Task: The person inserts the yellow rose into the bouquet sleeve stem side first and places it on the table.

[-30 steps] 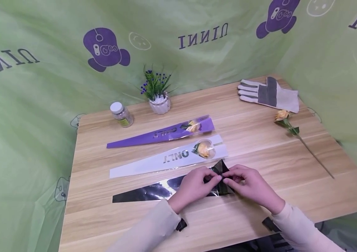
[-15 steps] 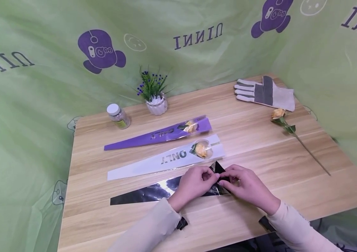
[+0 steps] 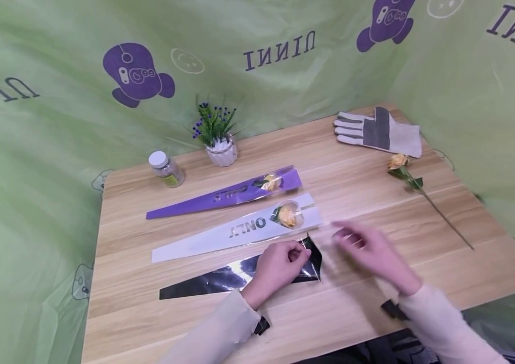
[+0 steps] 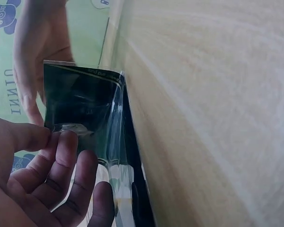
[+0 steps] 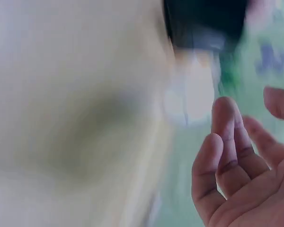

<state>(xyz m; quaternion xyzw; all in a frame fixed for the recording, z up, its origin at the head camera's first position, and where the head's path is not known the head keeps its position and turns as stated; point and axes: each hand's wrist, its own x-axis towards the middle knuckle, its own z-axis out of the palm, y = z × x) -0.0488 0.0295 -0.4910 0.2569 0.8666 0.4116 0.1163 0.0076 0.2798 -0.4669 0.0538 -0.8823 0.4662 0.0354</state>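
Note:
My left hand (image 3: 280, 264) pinches the clear film at the wide end of a black flower sleeve (image 3: 207, 280), which lies nearest me on the table. In the left wrist view, thumb and index finger hold the film's edge and the sleeve's mouth (image 4: 80, 94) gapes. My right hand (image 3: 371, 250) is in the air right of the sleeve, blurred, its fingers loosely bent around nothing. In the right wrist view its fingers (image 5: 227, 142) are apart from the dark sleeve end. A single yellow rose (image 3: 397, 162) with a long stem lies to the right.
Beyond the black sleeve lie a white sleeve (image 3: 202, 238) and a purple sleeve (image 3: 193, 202), each with a yellow rose inside. A lidded jar (image 3: 166, 169) and a potted plant (image 3: 221, 149) stand at the back. A work glove (image 3: 377, 132) lies at the back right.
My right hand has let go of the sleeve's wide end and moved right, away from it. The left hand keeps its pinch. The sleeve's mouth has spread, and the view has shifted slightly.

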